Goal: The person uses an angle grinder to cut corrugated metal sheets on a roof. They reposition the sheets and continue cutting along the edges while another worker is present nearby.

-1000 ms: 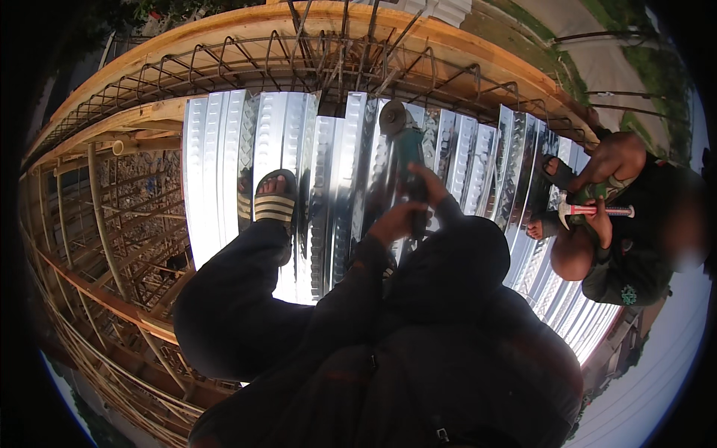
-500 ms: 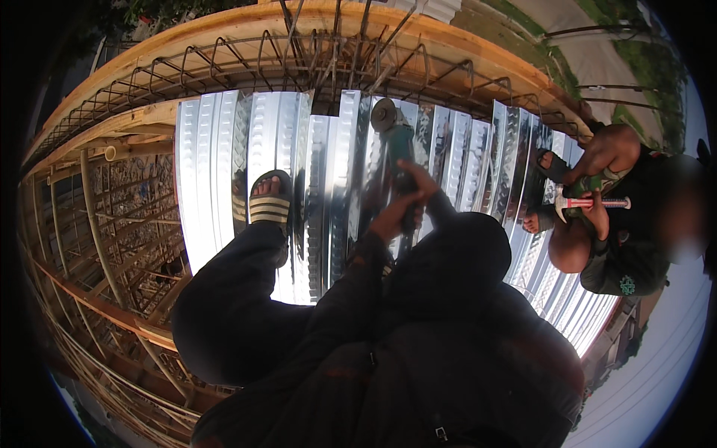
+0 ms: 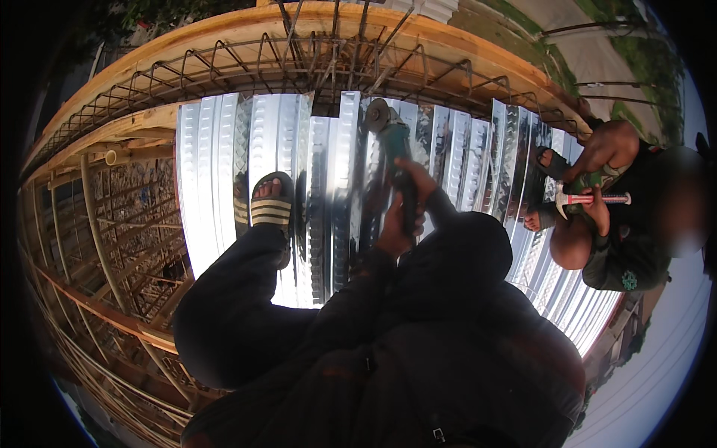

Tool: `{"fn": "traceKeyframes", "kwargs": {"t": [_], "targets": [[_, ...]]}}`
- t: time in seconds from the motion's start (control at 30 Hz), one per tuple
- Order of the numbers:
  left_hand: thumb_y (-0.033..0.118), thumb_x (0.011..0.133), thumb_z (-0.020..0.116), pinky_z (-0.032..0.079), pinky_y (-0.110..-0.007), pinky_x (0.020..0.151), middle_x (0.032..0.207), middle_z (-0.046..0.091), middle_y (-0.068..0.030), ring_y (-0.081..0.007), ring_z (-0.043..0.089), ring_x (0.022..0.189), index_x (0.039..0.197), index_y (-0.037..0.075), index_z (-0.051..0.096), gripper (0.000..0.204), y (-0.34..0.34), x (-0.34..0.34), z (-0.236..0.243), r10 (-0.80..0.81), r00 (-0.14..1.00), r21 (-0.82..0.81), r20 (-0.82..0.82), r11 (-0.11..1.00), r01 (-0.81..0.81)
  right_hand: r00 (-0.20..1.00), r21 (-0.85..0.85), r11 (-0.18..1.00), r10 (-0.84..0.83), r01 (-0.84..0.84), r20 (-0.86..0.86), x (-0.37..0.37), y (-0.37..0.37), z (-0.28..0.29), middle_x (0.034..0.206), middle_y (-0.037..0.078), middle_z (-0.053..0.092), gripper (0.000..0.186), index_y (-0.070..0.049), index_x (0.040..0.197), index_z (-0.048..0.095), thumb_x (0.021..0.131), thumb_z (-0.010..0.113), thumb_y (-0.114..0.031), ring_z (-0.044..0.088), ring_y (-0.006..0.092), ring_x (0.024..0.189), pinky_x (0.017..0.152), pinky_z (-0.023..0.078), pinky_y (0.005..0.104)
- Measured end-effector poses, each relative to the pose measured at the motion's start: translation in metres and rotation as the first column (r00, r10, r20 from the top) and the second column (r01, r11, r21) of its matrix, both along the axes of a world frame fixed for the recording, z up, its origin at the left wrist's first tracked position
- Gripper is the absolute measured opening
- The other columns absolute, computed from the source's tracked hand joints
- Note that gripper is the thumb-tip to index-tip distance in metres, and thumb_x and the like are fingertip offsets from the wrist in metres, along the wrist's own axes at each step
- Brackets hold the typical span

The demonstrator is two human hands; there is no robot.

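A teal and black angle grinder (image 3: 396,144) is held in both my hands over shiny corrugated metal decking (image 3: 328,179). Its round disc (image 3: 379,113) points away from me, close to the deck's far edge; whether it touches the metal I cannot tell. My left hand (image 3: 393,230) wraps round the dark rear part of the tool. Farther forward, my right hand (image 3: 418,179) grips the body just behind the teal housing. My left foot, in a striped slide sandal (image 3: 271,200), rests on the decking left of the grinder.
Beyond the decking runs a rebar cage (image 3: 216,63) inside a wooden form board (image 3: 441,36). At the left lies an open drop with timber and pole supports (image 3: 93,216). On the right another person crouches, holding a claw hammer (image 3: 579,199).
My left hand has slid back toward me along the grinder's rear part. The disc end has shifted slightly left. The other person stays almost still.
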State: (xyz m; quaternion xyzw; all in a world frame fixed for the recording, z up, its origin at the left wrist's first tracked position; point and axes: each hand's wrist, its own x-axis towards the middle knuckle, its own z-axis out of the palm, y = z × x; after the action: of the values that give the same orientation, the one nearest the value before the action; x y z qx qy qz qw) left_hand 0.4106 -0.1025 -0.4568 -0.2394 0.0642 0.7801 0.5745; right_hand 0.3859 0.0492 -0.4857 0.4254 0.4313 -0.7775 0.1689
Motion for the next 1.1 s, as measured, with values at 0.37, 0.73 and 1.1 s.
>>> {"fn": "traceKeyframes", "kwargs": {"t": [0.37,0.73,1.1], "targets": [[0.052,0.102,0.046,0.036,-0.027,0.044,0.080,0.054,-0.0041,-0.0146,0.052,0.060,0.103,0.009,0.053,0.043,0.009,0.009,0.000,-0.018,1.000,-0.134,0.021,0.991,0.020,1.000,0.007,1.000,-0.022,0.022,-0.020,0.005,0.002,0.000,0.079,0.008,0.067,0.044,-0.007,0.104,0.061,0.089,0.066,-0.048,0.062,0.0167,0.063,0.058,0.049,0.0296],[0.053,0.101,0.047,0.035,-0.025,0.041,0.078,0.054,-0.0020,-0.0123,0.051,0.058,0.101,0.010,0.054,0.044,0.016,0.011,-0.004,-0.048,0.998,-0.200,-0.037,0.979,0.039,0.996,-0.057,0.998,-0.047,0.042,-0.078,0.003,0.001,0.009,0.076,0.006,0.065,0.042,-0.006,0.095,0.064,0.091,0.061,-0.048,0.059,0.0146,0.059,0.056,0.048,0.0281],[0.054,0.100,0.049,0.033,-0.024,0.039,0.076,0.055,-0.0010,-0.0113,0.052,0.056,0.100,0.010,0.055,0.044,0.015,0.007,-0.005,-0.023,0.999,-0.219,-0.024,0.976,0.017,0.996,-0.153,0.988,-0.045,0.032,-0.082,-0.001,0.003,-0.001,0.092,0.008,0.067,0.043,-0.003,0.114,0.057,0.092,0.065,-0.040,0.065,0.0173,0.073,0.061,0.052,0.0287]]}}
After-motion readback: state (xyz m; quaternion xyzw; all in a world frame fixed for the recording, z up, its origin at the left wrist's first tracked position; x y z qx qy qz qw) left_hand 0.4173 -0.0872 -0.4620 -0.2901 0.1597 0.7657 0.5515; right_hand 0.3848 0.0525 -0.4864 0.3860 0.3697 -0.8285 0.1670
